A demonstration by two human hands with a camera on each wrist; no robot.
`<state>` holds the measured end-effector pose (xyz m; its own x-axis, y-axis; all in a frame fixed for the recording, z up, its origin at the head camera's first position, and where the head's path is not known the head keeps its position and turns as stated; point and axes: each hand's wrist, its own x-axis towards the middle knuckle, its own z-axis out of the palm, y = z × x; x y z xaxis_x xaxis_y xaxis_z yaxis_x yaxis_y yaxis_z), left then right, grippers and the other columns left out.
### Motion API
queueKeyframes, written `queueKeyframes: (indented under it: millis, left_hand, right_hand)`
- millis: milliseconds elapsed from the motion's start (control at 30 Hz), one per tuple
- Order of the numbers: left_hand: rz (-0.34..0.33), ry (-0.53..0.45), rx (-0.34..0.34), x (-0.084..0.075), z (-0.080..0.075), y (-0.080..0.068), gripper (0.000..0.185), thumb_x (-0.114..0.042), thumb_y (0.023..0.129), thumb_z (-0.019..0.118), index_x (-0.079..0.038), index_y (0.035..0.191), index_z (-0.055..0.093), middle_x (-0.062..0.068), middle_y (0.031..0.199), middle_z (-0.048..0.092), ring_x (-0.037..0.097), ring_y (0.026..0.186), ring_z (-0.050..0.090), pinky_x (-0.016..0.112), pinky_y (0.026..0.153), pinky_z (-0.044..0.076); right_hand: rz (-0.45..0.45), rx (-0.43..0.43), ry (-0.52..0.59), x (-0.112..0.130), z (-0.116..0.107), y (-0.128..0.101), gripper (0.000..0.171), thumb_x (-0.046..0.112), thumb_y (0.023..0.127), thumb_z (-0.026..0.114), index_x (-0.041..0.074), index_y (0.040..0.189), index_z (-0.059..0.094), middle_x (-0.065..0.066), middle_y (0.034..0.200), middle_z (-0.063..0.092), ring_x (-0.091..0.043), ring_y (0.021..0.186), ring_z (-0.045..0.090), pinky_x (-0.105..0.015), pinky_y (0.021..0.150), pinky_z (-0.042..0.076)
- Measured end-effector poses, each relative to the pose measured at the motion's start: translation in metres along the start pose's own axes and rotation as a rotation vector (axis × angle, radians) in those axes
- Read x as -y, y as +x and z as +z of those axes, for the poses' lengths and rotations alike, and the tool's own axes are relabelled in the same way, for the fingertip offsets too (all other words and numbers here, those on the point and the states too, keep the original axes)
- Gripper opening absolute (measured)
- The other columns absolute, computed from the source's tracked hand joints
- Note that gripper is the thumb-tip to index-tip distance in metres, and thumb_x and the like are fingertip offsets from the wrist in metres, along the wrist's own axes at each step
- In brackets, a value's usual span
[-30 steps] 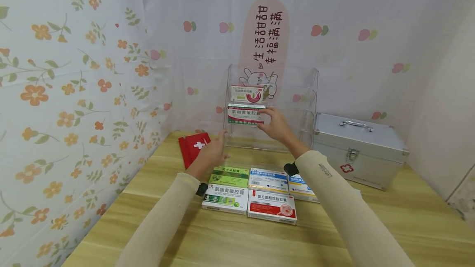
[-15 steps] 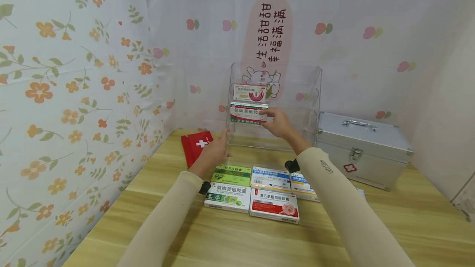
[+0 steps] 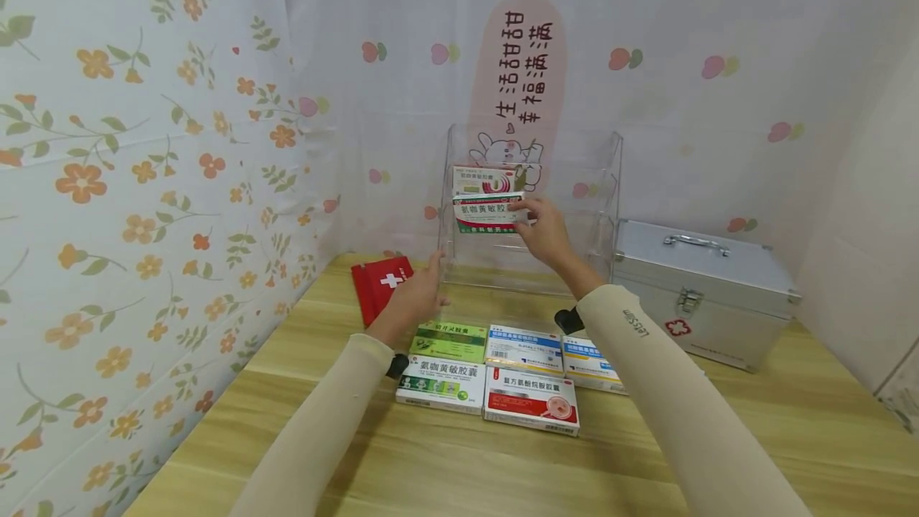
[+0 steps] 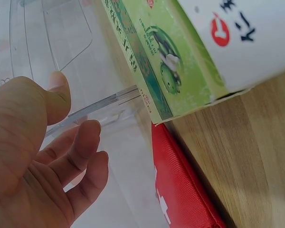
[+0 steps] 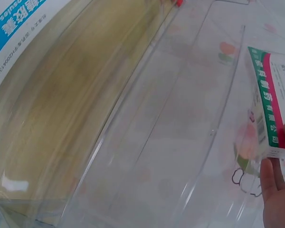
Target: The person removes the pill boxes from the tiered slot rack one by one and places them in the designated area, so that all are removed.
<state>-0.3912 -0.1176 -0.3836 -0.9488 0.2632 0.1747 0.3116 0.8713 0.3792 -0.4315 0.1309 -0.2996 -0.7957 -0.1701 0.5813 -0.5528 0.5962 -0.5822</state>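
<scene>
Since half a second before, the green-and-red box (image 3: 484,216) in your right hand (image 3: 547,234) has gone a little up and to the right against the clear rack (image 3: 585,206), and it now covers the lower part of the pink-ringed box (image 3: 470,180) which stands one tier above. Your right hand pinches this green-and-red box at its right end, with the thumb on the printed front and the fingers at the other side; the print is turned to you. Your left hand (image 3: 412,300) is at the lower left edge of the rack, with the thumb apart from the curved fingers; whether it grips the clear edge or is only near it, I cannot tell. As I judge, the step in hand is to adjust the place of this box at the left side of the rack; whether its bottom is free of the tier, the pictures do not show. The next move seems to call for a steady, light pinch, the box kept level, and its lower edge guided clear of the front lip. Please be careful also not to push the upper box. On the table (image 3: 431,469), the green box (image 3: 448,341) and the others lie flat.
</scene>
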Motion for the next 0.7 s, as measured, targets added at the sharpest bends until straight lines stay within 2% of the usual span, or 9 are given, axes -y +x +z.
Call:
queueKeyframes:
  millis: [267,467,700]
  left_hand:
    - [0.005,0.0,-0.002,-0.003,0.0,-0.002,0.095,-0.023,0.087,0.078,-0.018,0.153,0.01,0.004,0.074,0.055,0.018,0.062,0.059,0.029,0.059,0.052]
    - [0.011,-0.006,-0.012,-0.001,0.001,-0.002,0.094,-0.022,0.087,0.078,-0.017,0.153,0.011,0.005,0.073,0.055,0.02,0.062,0.058,0.03,0.057,0.051]
    - [-0.021,-0.031,-0.007,-0.002,0.001,-0.002,0.095,-0.022,0.087,0.078,-0.02,0.154,0.01,0.005,0.076,0.056,0.021,0.068,0.06,0.03,0.059,0.052]
  right_hand:
    - [-0.027,-0.074,0.058,0.001,-0.012,-0.005,0.024,-0.004,0.089,0.066,0.0,0.113,0.069,-0.02,0.126,0.056,-0.04,0.103,0.062,-0.047,0.09,0.053]
    - [-0.037,-0.085,0.097,-0.004,-0.021,-0.013,0.026,-0.004,0.09,0.067,0.0,0.116,0.068,-0.02,0.125,0.058,-0.04,0.102,0.064,-0.047,0.088,0.054]
    - [-0.01,-0.099,0.12,-0.014,-0.031,-0.023,0.032,0.0,0.09,0.069,0.0,0.122,0.063,-0.018,0.127,0.06,-0.037,0.1,0.066,-0.047,0.085,0.055]
